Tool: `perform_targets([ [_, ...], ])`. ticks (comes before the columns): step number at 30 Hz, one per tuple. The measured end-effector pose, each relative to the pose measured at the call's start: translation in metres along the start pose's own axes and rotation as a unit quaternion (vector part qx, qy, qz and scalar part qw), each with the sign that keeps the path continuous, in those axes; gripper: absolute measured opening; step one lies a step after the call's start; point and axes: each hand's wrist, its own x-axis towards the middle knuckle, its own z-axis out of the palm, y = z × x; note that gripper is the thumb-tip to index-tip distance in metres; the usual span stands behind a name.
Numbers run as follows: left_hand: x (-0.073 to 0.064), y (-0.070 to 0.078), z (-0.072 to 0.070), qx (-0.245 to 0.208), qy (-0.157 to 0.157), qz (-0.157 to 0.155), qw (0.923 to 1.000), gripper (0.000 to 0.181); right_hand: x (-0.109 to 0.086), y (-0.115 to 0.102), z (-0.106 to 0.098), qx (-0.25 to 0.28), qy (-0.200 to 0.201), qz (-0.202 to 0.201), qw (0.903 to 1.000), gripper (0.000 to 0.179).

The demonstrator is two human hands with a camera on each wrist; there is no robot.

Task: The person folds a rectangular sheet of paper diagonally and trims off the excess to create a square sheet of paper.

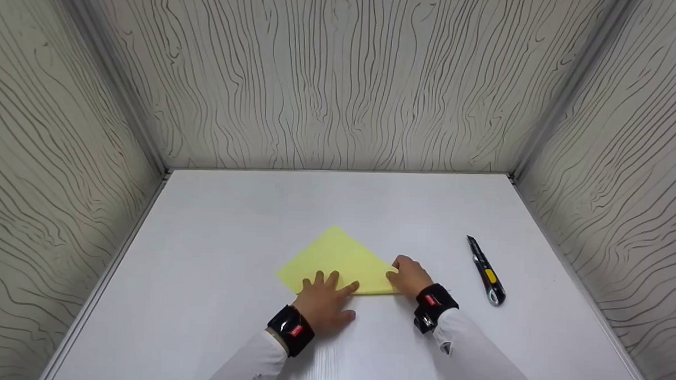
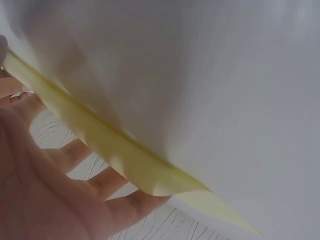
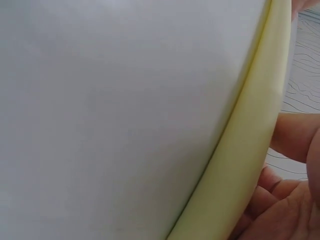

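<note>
Yellow paper (image 1: pixel 333 249) folded over, crease still rounded

Nearest, the left hand (image 1: pixel 322 307) lies fingers spread across the sheet's folded near edge, while the right hand (image 1: pixel 411 276) pinches its right corner. The paper rests mid-surface (image 1: pixel 218 225), between and beyond the wrists. This looks like the creasing step; next seems to call for pressing firmly along that bulging fold, corners held aligned. To the right lies a utility knife (image 1: pixel 486 271); behind, a wood-grain panel (image 1: pixel 342 77).

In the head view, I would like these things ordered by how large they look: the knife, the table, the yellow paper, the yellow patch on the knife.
Largest to smallest, by visible area:
1. table
2. yellow paper
3. knife
4. yellow patch
</note>
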Motion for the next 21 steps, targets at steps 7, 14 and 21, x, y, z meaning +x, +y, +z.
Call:
perform_targets([
  [7, 0.0, 0.0, 0.001, 0.01, -0.007, -0.001, 0.9999, 0.064, 0.001, -0.001, 0.001, -0.004, 0.006, 0.005, 1.0, 0.016],
  [14, 0.001, 0.004, -0.001, 0.036, -0.024, 0.0, 0.9991, 0.067, -0.005, -0.005, 0.001, -0.005, 0.014, 0.014, 0.9998, 0.02],
  [21, 0.001, 0.005, -0.005, 0.043, -0.029, 0.001, 0.9987, 0.068, -0.02, -0.014, 0.013, -0.108, 0.123, -0.067, 0.9842, 0.045],
])
